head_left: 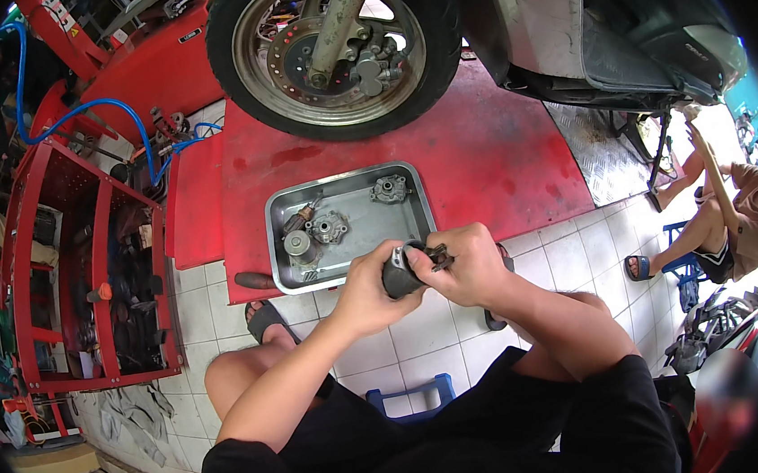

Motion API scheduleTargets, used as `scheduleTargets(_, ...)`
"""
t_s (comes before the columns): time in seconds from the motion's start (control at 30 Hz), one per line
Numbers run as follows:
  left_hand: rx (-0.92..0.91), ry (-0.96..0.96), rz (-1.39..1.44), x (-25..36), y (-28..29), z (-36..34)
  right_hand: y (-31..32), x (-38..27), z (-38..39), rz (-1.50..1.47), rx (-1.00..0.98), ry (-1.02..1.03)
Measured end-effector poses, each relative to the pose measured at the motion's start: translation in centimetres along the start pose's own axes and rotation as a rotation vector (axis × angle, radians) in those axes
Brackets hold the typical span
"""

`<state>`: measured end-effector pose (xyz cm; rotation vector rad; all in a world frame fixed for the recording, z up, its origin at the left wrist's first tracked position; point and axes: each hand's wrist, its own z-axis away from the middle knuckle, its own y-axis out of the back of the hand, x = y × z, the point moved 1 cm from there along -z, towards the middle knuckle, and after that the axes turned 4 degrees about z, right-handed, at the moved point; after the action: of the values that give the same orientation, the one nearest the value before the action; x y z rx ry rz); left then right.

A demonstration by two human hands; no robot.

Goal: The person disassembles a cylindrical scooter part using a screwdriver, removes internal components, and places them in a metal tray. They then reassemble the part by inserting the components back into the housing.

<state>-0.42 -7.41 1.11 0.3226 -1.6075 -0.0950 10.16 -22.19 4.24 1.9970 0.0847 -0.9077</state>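
My left hand (367, 290) is wrapped round a dark grey, rounded metal part (398, 280), held over the near edge of a metal tray. Close against it, my right hand (470, 263) pinches a small dark metal piece (439, 255) at the part's upper right side. The fingers hide much of both, so their exact kind is unclear. Inside the steel tray (275, 255) lie two round cast metal housings (328, 228), a silvery cylindrical part (299, 246) and a tool with a brownish handle (299, 217).
The tray rests on a red lift platform (499, 167) under a motorcycle's front wheel (234, 96). A dark handle (255, 281) lies at the platform's near edge. To the left stands a red tool rack (108, 287) beside a blue hose (148, 153). Another person (738, 223) sits at right.
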Motion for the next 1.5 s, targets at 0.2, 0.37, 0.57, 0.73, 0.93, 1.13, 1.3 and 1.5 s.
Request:
scheduleTargets(0.2, 0.206, -0.174, -0.136, 0.2, -1.4, 0.2, 0.8, -1.0, -0.4, 0.061, 0.084, 0.018)
scheduleTargets(0.37, 0.13, -0.131, -0.142, 0.6, -0.9, 0.0, 0.3, -0.4, -0.2, 0.007, 0.075, 0.009)
scheduleTargets(0.57, -0.088, 0.07, -0.045, 1.6, 0.7, -0.7, -0.9, 0.6, -0.8, -0.258, 0.046, -0.201)
scheduleTargets(0.73, -0.186, 0.101, 0.111, 1.0, 1.7, -0.2, -0.7, 0.0, -0.5, -0.313, 0.043, -0.252)
scheduleTargets(0.93, -0.403, 0.167, 0.39, 2.3, 2.7, 0.4, -0.1, -1.1, 0.0, -0.311, -0.015, -0.27)
scheduleTargets(1.13, -0.739, 0.432, 0.661, -0.9, 6.5, 2.7, 4.4, 3.7, 2.0, -0.499, 0.483, -0.476)
scheduleTargets(1.3, -0.397, 0.415, 0.763, -3.8, 7.2, 3.1, 14.2, 8.9, 0.5, -0.509, 0.818, -0.282)
scheduleTargets(1.5, 0.143, -0.04, 0.078, -3.4, 6.0, 2.2, 7.7, 7.8, -2.2, 0.156, 0.277, -0.336)
